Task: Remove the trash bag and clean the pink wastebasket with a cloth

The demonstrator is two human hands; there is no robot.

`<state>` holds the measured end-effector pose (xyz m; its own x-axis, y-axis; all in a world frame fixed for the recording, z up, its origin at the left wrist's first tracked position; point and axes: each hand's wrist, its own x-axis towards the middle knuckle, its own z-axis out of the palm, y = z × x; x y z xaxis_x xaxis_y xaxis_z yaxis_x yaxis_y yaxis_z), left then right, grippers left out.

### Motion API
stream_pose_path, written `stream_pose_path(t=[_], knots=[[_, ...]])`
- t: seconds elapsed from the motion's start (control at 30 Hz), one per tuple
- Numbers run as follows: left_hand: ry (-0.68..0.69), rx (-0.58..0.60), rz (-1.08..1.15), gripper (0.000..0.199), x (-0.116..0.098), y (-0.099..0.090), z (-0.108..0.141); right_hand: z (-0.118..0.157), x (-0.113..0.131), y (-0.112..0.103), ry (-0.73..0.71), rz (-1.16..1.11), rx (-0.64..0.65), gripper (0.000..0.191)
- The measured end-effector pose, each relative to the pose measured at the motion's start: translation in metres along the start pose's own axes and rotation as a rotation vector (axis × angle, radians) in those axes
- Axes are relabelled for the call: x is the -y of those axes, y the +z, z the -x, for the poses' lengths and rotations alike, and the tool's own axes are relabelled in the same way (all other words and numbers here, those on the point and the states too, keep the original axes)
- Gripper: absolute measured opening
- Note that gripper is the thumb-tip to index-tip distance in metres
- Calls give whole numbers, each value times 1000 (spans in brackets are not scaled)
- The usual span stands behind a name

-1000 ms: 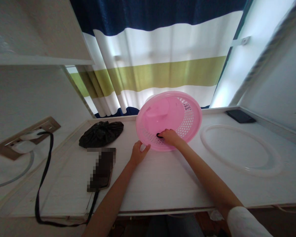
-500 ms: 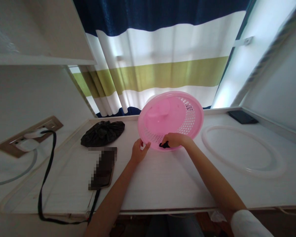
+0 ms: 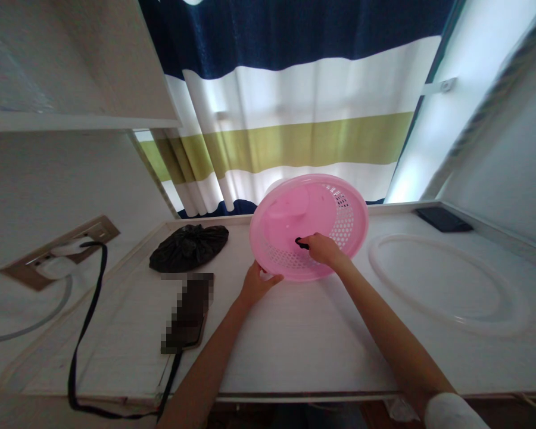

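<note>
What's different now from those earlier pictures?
The right hand, holding a small black object, dipped toward the near rim of the round pink plastic basket, then moved back inward. The left hand stays on the basket's rim; the crumpled black plastic bag stays put.

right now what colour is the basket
The basket is pink, shown best in the head view.

Classify as a home; exact room not determinable. Identify by: striped window curtain (image 3: 295, 140), 12 o'clock; overhead unit (image 3: 84, 65), 10 o'clock; wall socket panel (image 3: 29, 267) with white plugs (image 3: 56, 268), 9 o'clock; white desk (image 3: 304, 339), 6 o'clock, bearing household-type pink basket (image 3: 310, 214).
</note>
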<state>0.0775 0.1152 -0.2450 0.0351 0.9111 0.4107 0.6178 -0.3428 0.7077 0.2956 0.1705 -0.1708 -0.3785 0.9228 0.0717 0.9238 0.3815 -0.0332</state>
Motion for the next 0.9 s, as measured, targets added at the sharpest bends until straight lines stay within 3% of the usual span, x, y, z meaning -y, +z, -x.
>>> stream_pose_path(t=[0.2,0.47,0.6,0.9], knots=[[109,86,-265,71,-11,-1,1,-3,12,15,-41,60,-105,43],[175,132,-137,39,-15,-2,-4,-3,22,24,-30,75,-96,35],[221,136,-133,34,-16,-2,-4,0,21,15,-48,87,-11,35],[200,191,-121,31,-16,-2,-6,10,13,-15,-276,7,287,39]])
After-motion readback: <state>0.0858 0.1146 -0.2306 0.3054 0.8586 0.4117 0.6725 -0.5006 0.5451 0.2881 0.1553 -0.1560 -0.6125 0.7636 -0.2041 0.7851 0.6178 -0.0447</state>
